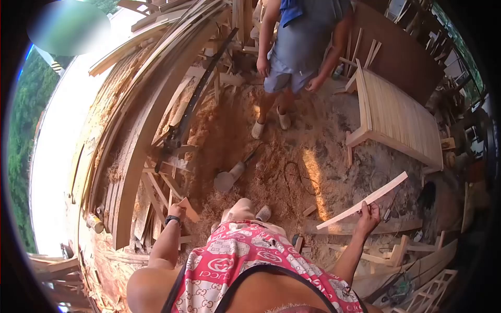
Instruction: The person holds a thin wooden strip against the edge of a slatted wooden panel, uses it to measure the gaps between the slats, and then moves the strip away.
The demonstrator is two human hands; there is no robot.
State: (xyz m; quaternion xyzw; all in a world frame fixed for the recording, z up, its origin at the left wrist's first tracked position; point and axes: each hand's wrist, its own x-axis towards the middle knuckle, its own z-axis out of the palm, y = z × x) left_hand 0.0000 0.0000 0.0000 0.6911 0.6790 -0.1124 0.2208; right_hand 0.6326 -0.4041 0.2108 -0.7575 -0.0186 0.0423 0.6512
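Note:
My right hand (368, 216) is closed around a long, pale wooden strip (386, 189), which slants up to the right above the ground. On the other side, my left hand (178, 210), with a dark watch at the wrist, is closed on a small flat wooden piece (189, 209). That piece is reddish-tan and lies close to the ends of some leaning boards. The two hands are far apart, one on each side of my body.
Another person (305, 47) stands ahead on the sawdust. A slatted wooden frame (402, 112) is at the right, long planks (136, 151) are stacked at the left. A power tool (229, 176) with a cord lies on the ground between.

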